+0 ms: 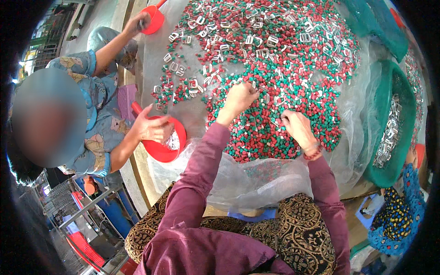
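Note:
A wide spread of small red and green pebble-like pieces (279, 146) lies on a translucent sheet (256, 183), with silver metal slide buckles (272, 41) and small pale pieces mixed in. My left hand (239, 100) is over the middle of the spread, its fingers curled together at the pieces. A small pale bit shows by its fingertips, too small to name. To its right, my right hand (299, 130) has thumb and fingers pinched just above the red and green pieces. Whatever that pinch holds is hidden. Bare sheet shows left of my left hand.
At left, a person's hand is over a red scoop (181, 145) holding metal pieces; their other hand is at a second red scoop (155, 20). A green basket (409, 105) with metal buckles stands at right, near another person's patterned sleeve (415, 192).

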